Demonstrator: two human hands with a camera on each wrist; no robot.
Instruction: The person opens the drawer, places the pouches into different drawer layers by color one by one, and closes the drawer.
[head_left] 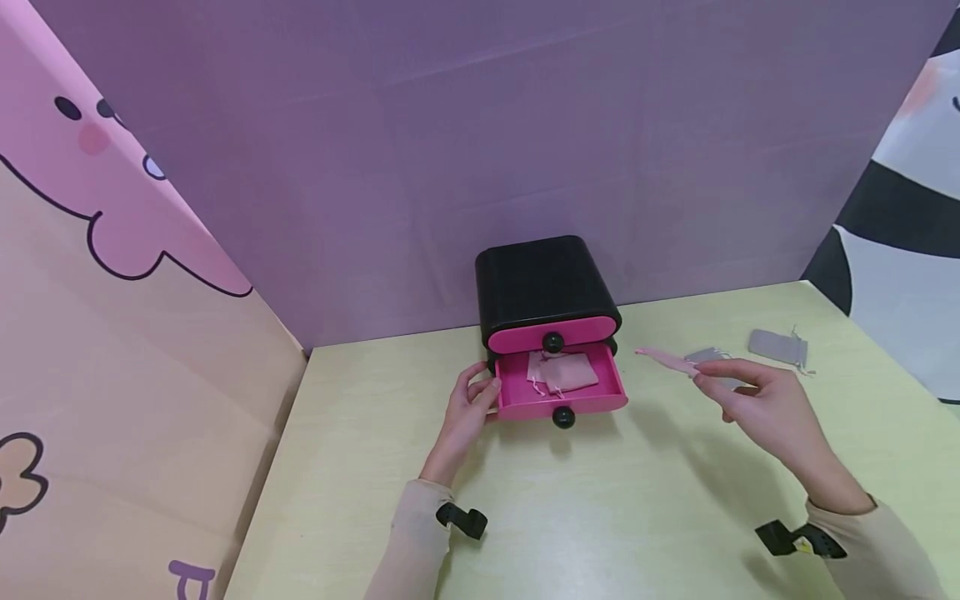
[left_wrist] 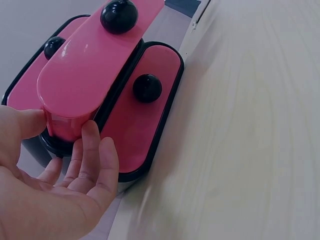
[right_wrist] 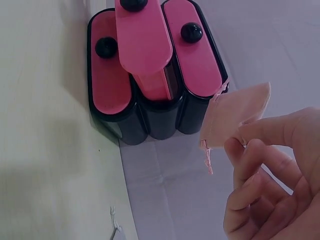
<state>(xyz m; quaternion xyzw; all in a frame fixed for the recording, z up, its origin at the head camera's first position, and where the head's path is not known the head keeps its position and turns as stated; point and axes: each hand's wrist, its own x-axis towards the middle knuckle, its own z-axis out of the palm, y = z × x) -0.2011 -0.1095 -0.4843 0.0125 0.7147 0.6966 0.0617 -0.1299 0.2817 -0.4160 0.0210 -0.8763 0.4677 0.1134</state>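
Nearest, pale sleeves (head_left: pixel 416 533) are entering from the bottom, each wearing a black wrist unit (head_left: pixel 468 521). Tabletop (head_left: pixel 600 517) is spanning between the forearms, giving open room up to the drawer front.

Left hand (head_left: pixel 467 408) is gripping the middle drawer (head_left: pixel 525 411) by its left end, thumb on the upper side, fingers curling below. Drawer is sitting pulled out, black knob (head_left: pixel 564 417) jutting toward the person. Inside, pink pouches (head_left: pixel 572 373) are lying overlapped around the middle; floor is showing along the left and right walls.

Right hand (head_left: pixel 772 417) is pinching a single pink pouch (head_left: pixel 663 358) between thumb and fingertips, other fingers bending inward. That pouch is hanging above the tabletop, just right of the drawer, a gap showing before the right wall.

Beyond those fingers, a partly hidden grey pouch (head_left: pixel 705 355) is lying; a second grey pouch (head_left: pixel 776 346) is lying farther right, inside the tabletop's right edge.

Black cabinet (head_left: pixel 536 279) is standing near the back edge, top drawer (head_left: pixel 517 336) and bottom drawer (left_wrist: pixel 140 130) sitting closed. Open room is running from its left side to the tabletop's left edge.

Purple backdrop (head_left: pixel 450 150) is rising behind; printed panels (head_left: pixel 112 375) are flanking both sides.
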